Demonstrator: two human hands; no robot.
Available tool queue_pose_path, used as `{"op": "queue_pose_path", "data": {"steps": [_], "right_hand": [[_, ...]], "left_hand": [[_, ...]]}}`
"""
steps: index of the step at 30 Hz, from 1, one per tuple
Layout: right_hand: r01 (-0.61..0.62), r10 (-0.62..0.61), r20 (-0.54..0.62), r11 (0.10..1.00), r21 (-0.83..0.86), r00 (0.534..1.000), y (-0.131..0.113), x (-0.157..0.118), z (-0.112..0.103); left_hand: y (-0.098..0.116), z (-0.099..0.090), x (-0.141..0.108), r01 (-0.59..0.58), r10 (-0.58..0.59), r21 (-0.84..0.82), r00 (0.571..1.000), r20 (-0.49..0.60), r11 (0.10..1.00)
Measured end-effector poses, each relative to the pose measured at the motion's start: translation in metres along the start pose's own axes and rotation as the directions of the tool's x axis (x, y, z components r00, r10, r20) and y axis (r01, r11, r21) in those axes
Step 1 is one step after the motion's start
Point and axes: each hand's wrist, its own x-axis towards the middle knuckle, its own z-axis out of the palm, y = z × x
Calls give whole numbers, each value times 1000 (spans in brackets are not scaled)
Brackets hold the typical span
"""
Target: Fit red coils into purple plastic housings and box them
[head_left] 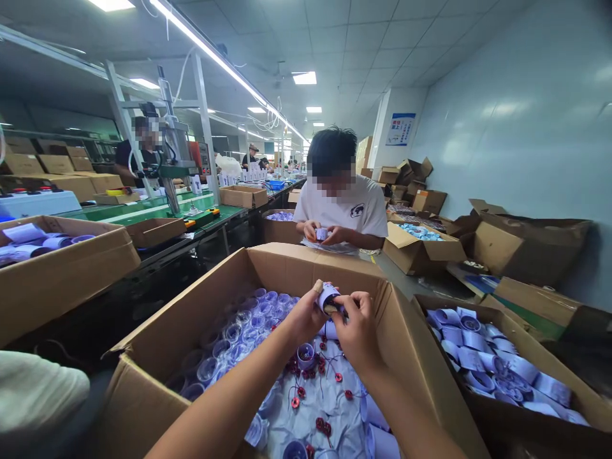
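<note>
Above the far part of a large cardboard box (425, 357), my left hand (308, 312) is wrapped round a white plastic cup (327, 294), which is tilted with its opening toward my right hand. The fingers of my right hand (354, 322) are pinched together at the cup's opening; what they grip there is hidden. Below, red ring-shaped parts with wires (295, 402) are scattered on a crumpled plastic sheet (306, 440). One upright cup (306, 356) stands among them. Clear plastic cups (234, 331) fill the box's left side.
Across the box a person in a white shirt (342, 207) holds a small white part. An open box of white cups (478, 357) is at the right, another (67, 261) at the left. A green workbench with a press (176, 153) stands at the back left.
</note>
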Motion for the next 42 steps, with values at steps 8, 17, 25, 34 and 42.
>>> {"op": "queue_pose_path", "data": {"steps": [8, 17, 25, 34, 42], "right_hand": [[-1, 5, -40, 994, 107, 999, -1, -2, 1], [-64, 63, 12, 992, 105, 998, -6, 0, -1], [-320, 336, -32, 919, 232, 941, -13, -1, 4], [-541, 567, 44, 755, 370, 822, -13, 0, 10], [-755, 818, 194, 373, 539, 542, -7, -4, 24]], "left_hand": [[-2, -1, 0, 8, -8, 3, 1000, 7, 1000], [-1, 0, 0, -3, 2, -29, 1000, -26, 1000], [1, 11, -7, 11, -11, -9, 999, -32, 1000], [-9, 10, -5, -2, -1, -30, 995, -100, 1000], [-27, 7, -6, -62, 89, 158, 982, -168, 986]]}}
